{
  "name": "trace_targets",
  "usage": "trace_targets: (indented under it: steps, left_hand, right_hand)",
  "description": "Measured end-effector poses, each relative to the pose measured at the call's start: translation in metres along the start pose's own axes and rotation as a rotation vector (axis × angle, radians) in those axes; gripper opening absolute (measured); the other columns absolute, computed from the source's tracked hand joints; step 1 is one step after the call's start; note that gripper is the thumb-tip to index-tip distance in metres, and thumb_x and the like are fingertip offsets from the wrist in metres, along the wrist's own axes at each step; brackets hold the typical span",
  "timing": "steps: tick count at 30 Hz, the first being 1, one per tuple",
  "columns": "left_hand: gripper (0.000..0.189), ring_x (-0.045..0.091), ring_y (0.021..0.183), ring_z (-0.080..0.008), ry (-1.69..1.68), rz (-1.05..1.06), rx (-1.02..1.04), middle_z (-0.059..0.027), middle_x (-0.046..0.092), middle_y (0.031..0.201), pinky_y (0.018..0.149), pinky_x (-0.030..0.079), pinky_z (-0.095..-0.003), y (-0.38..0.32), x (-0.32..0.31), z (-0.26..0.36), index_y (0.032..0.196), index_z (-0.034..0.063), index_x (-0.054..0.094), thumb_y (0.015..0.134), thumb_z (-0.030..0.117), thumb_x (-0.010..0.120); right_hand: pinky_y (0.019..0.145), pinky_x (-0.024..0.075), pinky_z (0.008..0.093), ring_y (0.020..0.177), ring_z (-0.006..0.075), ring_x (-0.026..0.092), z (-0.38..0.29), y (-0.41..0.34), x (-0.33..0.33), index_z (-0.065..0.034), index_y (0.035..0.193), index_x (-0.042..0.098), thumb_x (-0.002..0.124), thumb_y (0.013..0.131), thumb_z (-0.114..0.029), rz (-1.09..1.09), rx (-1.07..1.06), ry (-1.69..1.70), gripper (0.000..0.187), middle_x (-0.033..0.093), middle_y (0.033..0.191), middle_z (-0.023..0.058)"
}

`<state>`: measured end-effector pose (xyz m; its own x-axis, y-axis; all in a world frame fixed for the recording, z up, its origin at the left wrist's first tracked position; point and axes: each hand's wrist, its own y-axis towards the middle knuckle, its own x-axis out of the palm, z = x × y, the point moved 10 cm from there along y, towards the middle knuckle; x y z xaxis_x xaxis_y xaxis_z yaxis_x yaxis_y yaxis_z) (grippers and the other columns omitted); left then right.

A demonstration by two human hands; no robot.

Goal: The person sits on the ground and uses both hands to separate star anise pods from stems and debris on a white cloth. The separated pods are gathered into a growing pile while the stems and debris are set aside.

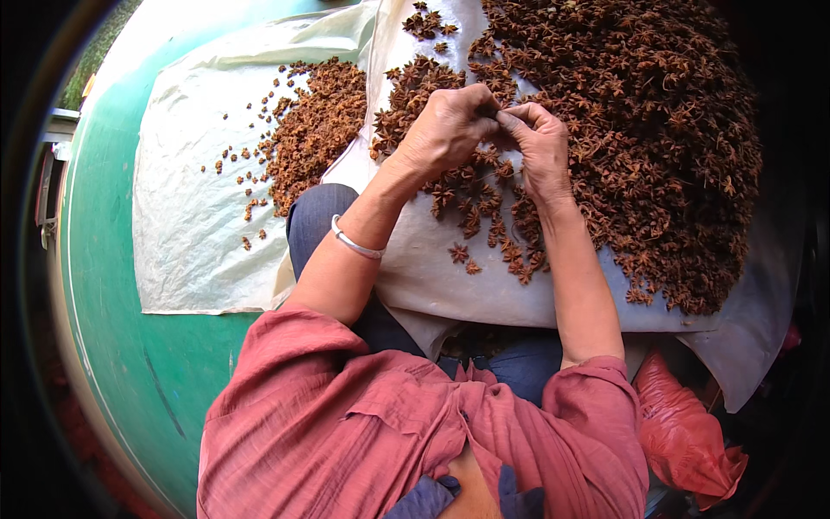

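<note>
My left hand [447,126] and my right hand [541,143] meet fingertip to fingertip over a plastic sheet [441,272] strewn with dried star anise. The fingers of both are pinched together; whatever may be between them is hidden or too small to tell. A large dark heap of star anise [648,130] fills the right side. Smaller clusters [415,84] lie by my left hand, and loose stars [473,201] are scattered beneath my wrists. Farther left, a pile of smaller, lighter brown pieces [324,123] rests on a whitish sheet [194,194].
Under the whitish sheet is a green tabletop [130,350] with a white line near its curved-looking edge. A red plastic bag [687,428] stands low at the right, below the overhanging plastic. My knee [318,214] in blue trousers is against the sheets' edge.
</note>
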<state>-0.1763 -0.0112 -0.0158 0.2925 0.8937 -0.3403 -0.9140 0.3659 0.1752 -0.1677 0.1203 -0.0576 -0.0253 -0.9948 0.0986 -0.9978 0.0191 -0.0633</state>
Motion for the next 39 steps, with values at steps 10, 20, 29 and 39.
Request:
trace_targets:
  steps: [10, 20, 29, 39]
  left_hand:
    - [0.015, 0.066, 0.082, -0.018, 0.371, 0.175, 0.005, -0.0098, 0.07, 0.09, 0.073, 0.053, -0.0292, -0.002, -0.05, -0.003, 0.098, 0.0013, 0.071, 0.087, 0.011, 0.068]
    - [0.021, 0.067, 0.08, -0.0173, 0.28, 0.096, -0.084, -0.0144, 0.072, 0.09, 0.074, 0.054, -0.0302, -0.003, -0.034, -0.02, 0.105, -0.0012, 0.07, 0.089, 0.012, 0.066]
    - [0.023, 0.052, 0.06, -0.0077, -0.182, -0.121, -0.05, -0.0032, 0.066, 0.083, 0.053, 0.045, -0.0245, 0.0, 0.018, -0.001, 0.114, 0.0003, 0.061, 0.093, 0.008, 0.06]
    - [0.022, 0.039, 0.038, -0.0034, -0.809, -0.498, -0.276, 0.0001, 0.056, 0.057, 0.035, 0.026, -0.0173, -0.028, 0.032, 0.011, 0.092, 0.0035, 0.068, 0.089, 0.026, 0.066]
  right_hand:
    - [0.058, 0.0548, 0.0302, 0.065, 0.0204, 0.069, -0.023, -0.055, 0.02, 0.0025, 0.097, 0.071, 0.068, 0.086, -0.016, -0.76, 0.314, -0.505, 0.022, 0.072, 0.084, 0.0156]
    - [0.071, 0.0538, 0.0449, 0.078, 0.0314, 0.069, -0.009, 0.083, -0.025, -0.0076, 0.089, 0.071, 0.064, 0.082, -0.021, -0.029, -0.11, -1.558, 0.017, 0.071, 0.083, 0.0147]
    - [0.054, 0.049, 0.0201, 0.061, 0.004, 0.057, -0.031, -0.005, 0.01, -0.0044, 0.101, 0.07, 0.066, 0.093, -0.01, -0.043, -0.197, -0.256, 0.011, 0.067, 0.077, -0.0002]
    - [0.047, 0.0362, 0.0148, 0.057, 0.0039, 0.049, -0.026, -0.05, 0.021, 0.0008, 0.097, 0.069, 0.067, 0.09, -0.006, -0.354, 0.13, 0.537, 0.011, 0.067, 0.084, 0.0032]
